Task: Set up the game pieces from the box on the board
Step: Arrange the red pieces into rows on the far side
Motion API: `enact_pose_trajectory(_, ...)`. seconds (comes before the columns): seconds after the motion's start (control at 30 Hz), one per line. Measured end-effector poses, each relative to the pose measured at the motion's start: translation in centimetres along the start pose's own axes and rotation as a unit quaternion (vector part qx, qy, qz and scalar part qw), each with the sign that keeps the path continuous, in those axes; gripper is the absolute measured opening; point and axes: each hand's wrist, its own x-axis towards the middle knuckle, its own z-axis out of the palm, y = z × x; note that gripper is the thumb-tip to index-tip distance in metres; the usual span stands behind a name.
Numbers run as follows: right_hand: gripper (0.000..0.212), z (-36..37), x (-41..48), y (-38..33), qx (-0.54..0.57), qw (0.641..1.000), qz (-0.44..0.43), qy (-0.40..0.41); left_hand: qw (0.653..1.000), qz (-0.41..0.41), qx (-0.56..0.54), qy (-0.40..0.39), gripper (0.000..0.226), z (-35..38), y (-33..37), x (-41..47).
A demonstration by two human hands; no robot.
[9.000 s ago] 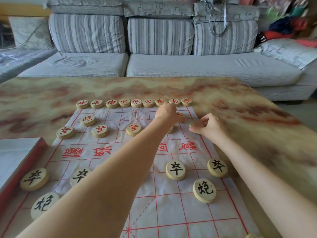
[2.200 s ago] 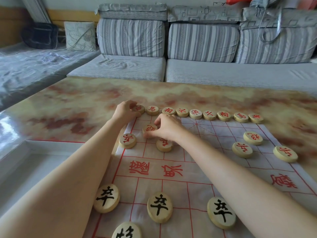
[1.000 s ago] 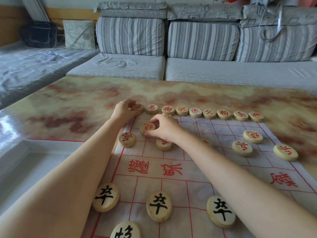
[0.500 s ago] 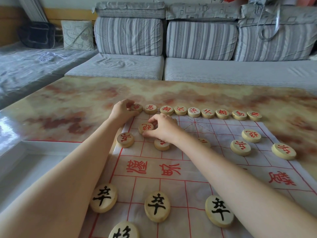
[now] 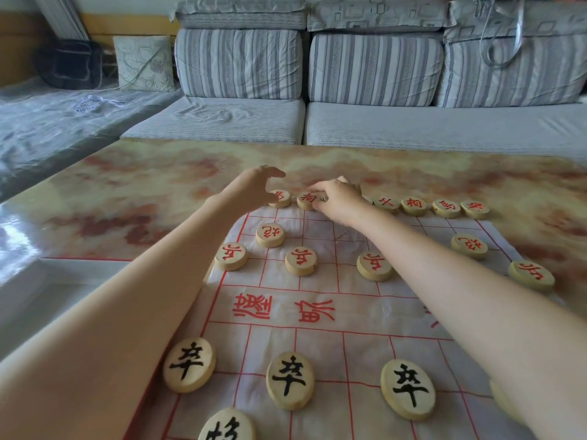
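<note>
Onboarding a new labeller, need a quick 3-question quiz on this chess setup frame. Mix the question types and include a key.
1. True or false: the black-marked pieces lie nearer the camera than the red-marked pieces.
2. Where is the right hand? A) at the far row of red-marked pieces B) on a black-marked piece C) on the sofa
3. How many pieces show a black 卒 mark?

Key: 1 true; 2 A; 3 three.
</note>
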Motion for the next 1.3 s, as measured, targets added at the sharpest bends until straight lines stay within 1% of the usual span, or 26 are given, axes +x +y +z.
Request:
enact_pose_trajectory(0.07,0.040,0.3,0.7,0.3,-0.031,0.999,-0.005,-0.016,1.000,0.007,0.015,-0.021,0.050,0.5,0.0,0.0)
enact_pose_trajectory(0.13,0.041,1.1,1.6,0.8,-0.055,0.998,-0.007,-0.022,1.000,0.010,0.022,-0.019,0.045,0.9,-0.3,-0.1)
enact_pose_trajectory(0.23,0.036,1.8,2.6,1.1,-0.080,0.996,-0.038,0.006,1.000,0.003,0.002,0.006,0.040,1.5,-0.8,-0.3)
enact_pose_trajectory(0.3,0.028,2.0,3.0,1.1,-0.105,0.992,-0.064,0.028,1.000,-0.003,-0.014,0.022,0.042,1.8,-0.9,-0.5)
enact_pose_trajectory(0.33,0.029,2.1,3.2,1.2,-0.110,0.990,-0.072,0.042,0.999,-0.003,-0.017,0.028,0.043,1.9,-0.8,-0.5)
enact_pose_trajectory(0.4,0.037,2.2,3.4,1.1,-0.115,0.988,-0.076,0.062,1.000,0.002,-0.012,0.027,0.044,2.0,-0.8,-0.4)
enact_pose_trajectory(0.5,0.041,2.8,3.4,1.0,-0.148,0.983,-0.080,0.071,1.000,-0.002,-0.011,0.014,0.047,1.8,-0.9,-0.2)
enact_pose_trajectory(0.6,0.039,2.6,3.4,1.0,-0.104,0.988,-0.073,0.088,1.000,-0.010,-0.009,0.003,0.051,1.9,-1.1,-0.2)
enact_pose_trajectory(0.7,0.050,1.8,3.0,1.1,-0.061,0.995,-0.073,0.037,1.000,-0.001,-0.008,-0.006,0.051,2.0,-1.2,-0.1)
enact_pose_trajectory(0.8,0.048,1.4,2.7,1.0,-0.049,0.997,-0.060,0.003,1.000,0.014,0.001,0.002,0.042,2.0,-1.2,0.0)
enact_pose_trajectory(0.87,0.046,1.8,2.9,1.0,-0.047,0.997,-0.063,0.015,1.000,0.007,-0.005,0.006,0.039,2.1,-1.1,0.0)
enact_pose_trajectory(0.93,0.044,2.2,3.3,1.0,-0.050,0.996,-0.067,0.035,1.000,0.006,0.001,0.018,0.041,2.2,-1.1,-0.1)
enact_pose_trajectory(1.03,0.039,2.6,3.8,1.0,-0.076,0.993,-0.068,0.065,0.997,0.001,0.059,0.042,0.042,2.4,-1.3,0.1)
enact_pose_trajectory(1.1,0.040,2.8,3.9,0.8,-0.095,0.990,-0.063,0.080,0.995,-0.007,0.083,0.055,0.044,2.6,-1.3,0.3)
enact_pose_trajectory(1.2,0.051,3.2,4.0,0.9,-0.105,0.990,-0.057,0.081,0.995,-0.024,0.079,0.061,0.055,2.8,-1.1,0.4)
enact_pose_trajectory(1.3,0.063,2.9,4.0,1.1,-0.065,0.994,-0.047,0.071,0.999,-0.017,0.043,0.026,0.068,2.3,-0.8,0.2)
